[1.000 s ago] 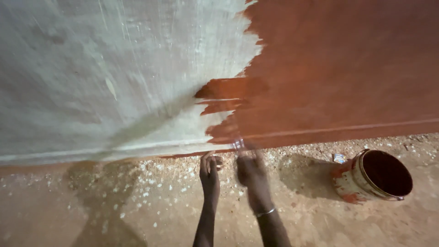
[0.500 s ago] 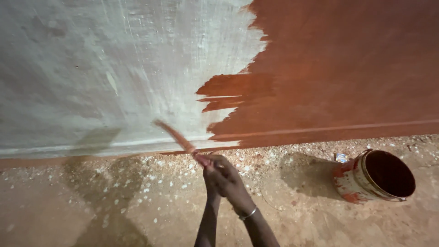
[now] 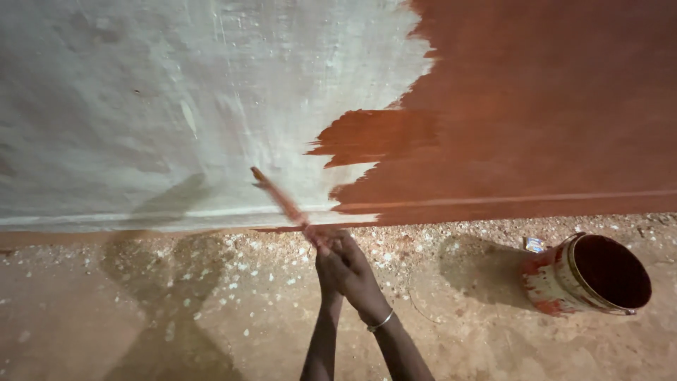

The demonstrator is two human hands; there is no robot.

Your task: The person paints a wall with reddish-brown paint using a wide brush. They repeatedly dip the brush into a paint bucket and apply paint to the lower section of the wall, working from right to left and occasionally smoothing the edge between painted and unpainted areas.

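Both hands are pressed together around the lower end of a thin paint-stained stick (image 3: 282,201), the right hand (image 3: 356,271) folded over the left hand (image 3: 326,262), fingers closed on it. The stick is motion-blurred and slants up and left from the hands, its far end over the bare grey part of the wall (image 3: 176,106). Both forearms reach straight up from the bottom edge, close together, a metal bangle (image 3: 381,322) on the right wrist. Right of the stick the wall is painted red-brown (image 3: 550,106). A paint-smeared bucket (image 3: 585,275) stands on the dusty floor (image 3: 176,310), well apart to the right
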